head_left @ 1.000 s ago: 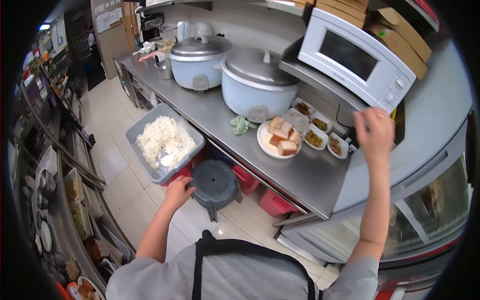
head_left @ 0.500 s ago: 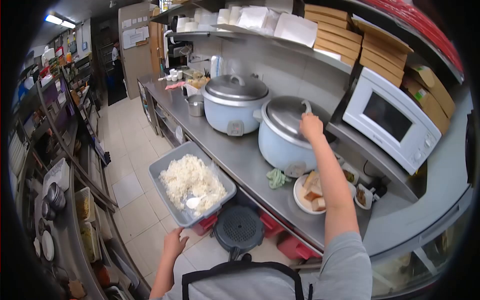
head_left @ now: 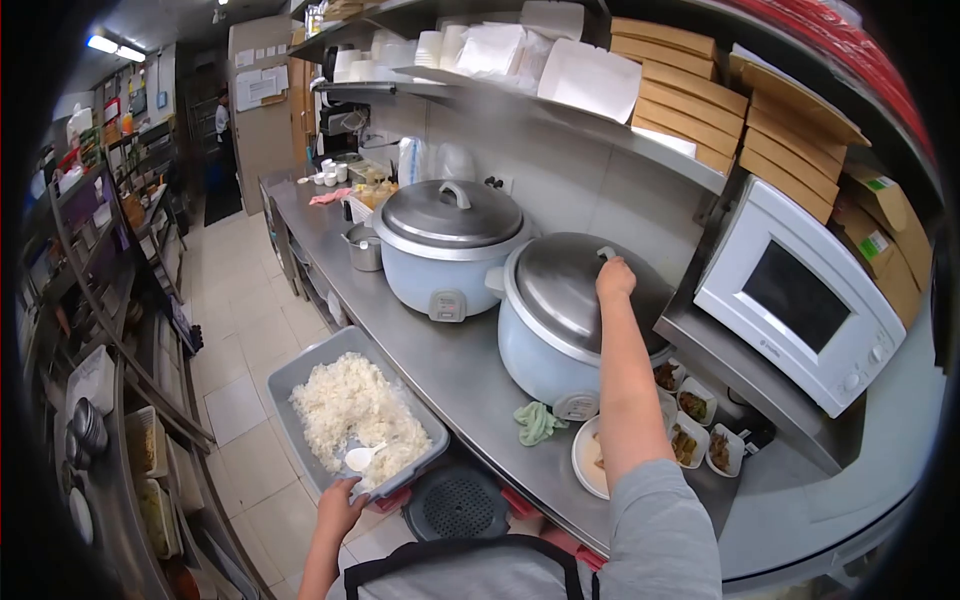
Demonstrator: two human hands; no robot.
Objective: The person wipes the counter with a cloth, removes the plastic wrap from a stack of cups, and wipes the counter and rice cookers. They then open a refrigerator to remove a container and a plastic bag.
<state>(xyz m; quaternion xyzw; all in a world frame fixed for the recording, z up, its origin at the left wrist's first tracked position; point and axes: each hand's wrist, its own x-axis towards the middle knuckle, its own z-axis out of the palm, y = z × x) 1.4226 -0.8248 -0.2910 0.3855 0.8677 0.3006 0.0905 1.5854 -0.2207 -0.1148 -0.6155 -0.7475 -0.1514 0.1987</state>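
My right hand (head_left: 616, 279) is closed around the handle of the metal lid (head_left: 556, 292) on the nearer pale blue rice cooker (head_left: 530, 350). The lid sits over the pot, its right side partly behind my forearm. Low in the view, my left hand (head_left: 340, 508) grips the near corner rim of a grey plastic tub (head_left: 285, 385), with its fingertips over the edge. Cooked white rice (head_left: 350, 405) is heaped in the tub, and a white spoon (head_left: 360, 458) lies on it close to those fingers.
A second lidded rice cooker (head_left: 440, 265) stands farther along the steel counter (head_left: 400, 340). Beside the nearer pot are a green cloth (head_left: 538, 424), a white bowl (head_left: 588, 462) and small food dishes (head_left: 722, 452). A microwave (head_left: 800, 295) stands at right; a person (head_left: 223, 125) is far back.
My left hand has come up from beside the tub onto its rim. My right hand stays at the lid handle. The whole view has shifted, showing more dishes beside my right arm.
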